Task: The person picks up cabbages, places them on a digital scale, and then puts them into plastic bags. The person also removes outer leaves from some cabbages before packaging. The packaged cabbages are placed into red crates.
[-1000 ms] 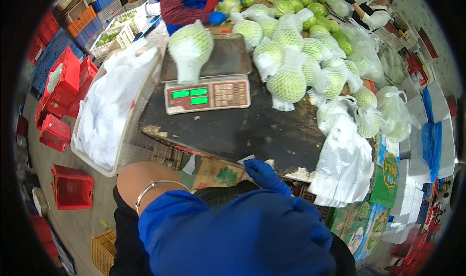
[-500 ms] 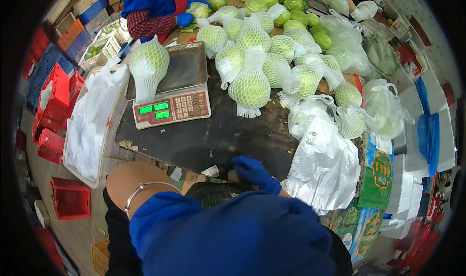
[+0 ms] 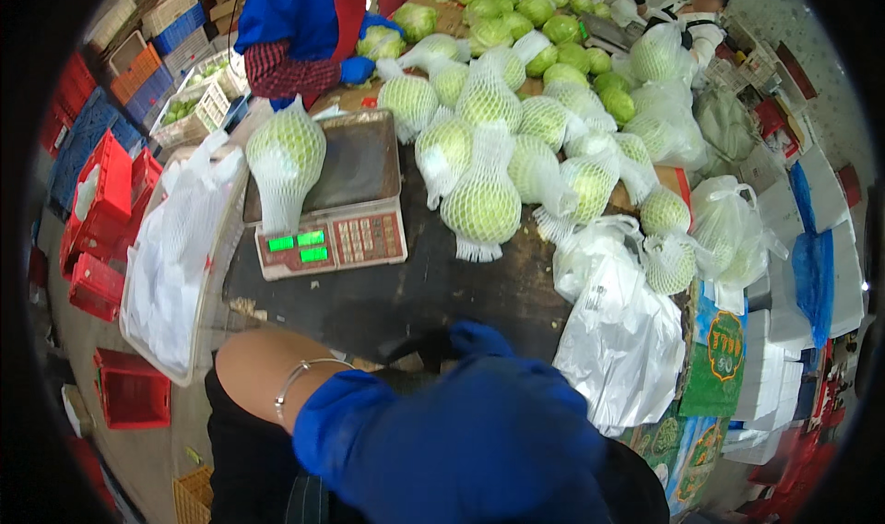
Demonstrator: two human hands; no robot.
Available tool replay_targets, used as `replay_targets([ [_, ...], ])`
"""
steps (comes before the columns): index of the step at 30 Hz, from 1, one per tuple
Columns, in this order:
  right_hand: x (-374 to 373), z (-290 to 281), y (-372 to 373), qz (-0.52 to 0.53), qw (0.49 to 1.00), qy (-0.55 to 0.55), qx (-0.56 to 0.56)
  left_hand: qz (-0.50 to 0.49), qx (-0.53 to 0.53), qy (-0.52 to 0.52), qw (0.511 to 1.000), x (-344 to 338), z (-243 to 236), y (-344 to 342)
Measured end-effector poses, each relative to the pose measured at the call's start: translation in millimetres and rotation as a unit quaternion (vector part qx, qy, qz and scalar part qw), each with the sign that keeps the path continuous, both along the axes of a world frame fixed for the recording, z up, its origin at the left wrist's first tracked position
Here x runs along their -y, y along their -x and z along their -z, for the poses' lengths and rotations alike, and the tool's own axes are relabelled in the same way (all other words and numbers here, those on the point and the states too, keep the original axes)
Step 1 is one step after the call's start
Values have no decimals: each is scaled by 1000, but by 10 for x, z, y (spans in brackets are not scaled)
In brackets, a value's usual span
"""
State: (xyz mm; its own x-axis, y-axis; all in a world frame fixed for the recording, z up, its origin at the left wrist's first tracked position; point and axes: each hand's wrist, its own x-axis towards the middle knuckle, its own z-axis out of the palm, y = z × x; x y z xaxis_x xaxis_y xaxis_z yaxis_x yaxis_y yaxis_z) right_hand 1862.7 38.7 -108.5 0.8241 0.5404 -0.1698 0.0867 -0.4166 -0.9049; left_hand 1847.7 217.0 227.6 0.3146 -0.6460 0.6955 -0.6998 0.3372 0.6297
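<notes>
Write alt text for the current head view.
A blue-gloved right hand, its grip unclear, is at the near edge of a dark table. Beyond it, at left, a digital scale bears a net-wrapped cabbage; more netted cabbages and white plastic bags lie to its right. A co-worker in blue stands across the table.

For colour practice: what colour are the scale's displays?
The displays glow green, best in head view.
</notes>
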Motion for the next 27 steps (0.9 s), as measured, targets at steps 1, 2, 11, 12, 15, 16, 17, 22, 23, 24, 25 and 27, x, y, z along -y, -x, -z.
replay_targets([
  [1,0,-28,-36,8,999,-16,-46,-50,-41,-6,998,-33,40,0],
  [2,1,-54,-64,14,994,-27,-104,-66,-98,-24,993,-79,152,-65],
  [11,-10,71,-420,8,951,-15,-309,-313,-308,-170,882,-1072,2621,-160],
  [12,-4,97,-438,10,952,-49,-301,-348,-159,-222,897,-1162,2861,-70],
  [15,24,154,-446,27,928,-48,-368,-331,-333,-309,827,-1241,3348,171],
  [16,31,167,-430,22,936,-52,-346,-326,-430,-301,786,-1236,3427,222],
  [17,44,175,-426,14,944,-47,-325,-335,-452,-265,783,-1224,3481,252],
  [22,-4,286,-460,-112,956,-195,-190,-350,-624,-175,676,-1145,3557,255],
  [23,-26,321,-486,-64,935,-99,-334,-364,-576,-192,706,-1117,3570,238],
  [24,-49,338,-561,2,902,-21,-430,-364,-558,-151,730,-1120,3581,269],
  [25,-109,361,-614,-69,893,-8,-444,-418,-435,-245,759,-1104,3591,273],
  [27,-384,400,-693,-296,933,52,-201,-497,-288,-298,762,-1117,3587,405],
])
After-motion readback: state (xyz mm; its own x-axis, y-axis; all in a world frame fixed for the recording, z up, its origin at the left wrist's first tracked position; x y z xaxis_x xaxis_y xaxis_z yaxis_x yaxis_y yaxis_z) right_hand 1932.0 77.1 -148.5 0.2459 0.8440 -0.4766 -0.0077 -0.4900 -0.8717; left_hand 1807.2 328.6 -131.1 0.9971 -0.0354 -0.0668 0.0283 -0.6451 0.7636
